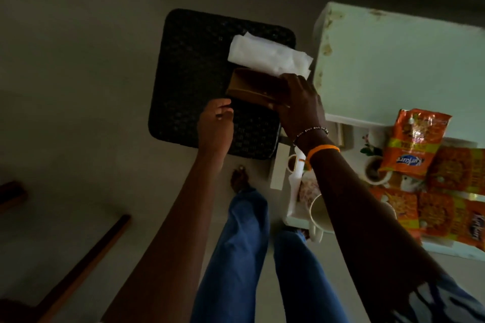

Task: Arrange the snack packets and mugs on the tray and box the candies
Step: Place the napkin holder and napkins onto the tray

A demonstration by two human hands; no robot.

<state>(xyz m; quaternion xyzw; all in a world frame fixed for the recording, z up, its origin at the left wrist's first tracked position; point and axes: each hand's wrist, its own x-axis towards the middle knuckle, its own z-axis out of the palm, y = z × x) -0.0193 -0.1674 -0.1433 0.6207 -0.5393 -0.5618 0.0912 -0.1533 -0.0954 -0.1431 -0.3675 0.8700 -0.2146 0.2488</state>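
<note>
Dim floor surrounds a dark woven stool (pixel 199 81), where the brown box (pixel 252 89) sits near its right edge, just in front of a white plastic bag (pixel 267 56). It looks like light, stiff card, best taken by its short ends so the walls don't buckle. The right hand (pixel 301 102) has its grip closed over the box's right end; the left hand (pixel 216 123) hovers beside the near left corner, fingers loosely curled, holding nothing that shows. To the right, on the white counter (pixel 393 65), a tray (pixel 294 214) carries mugs (pixel 321 214) and orange snack packets (pixel 414 144), crinkly and slippery, one reading "Kurkure".
</note>
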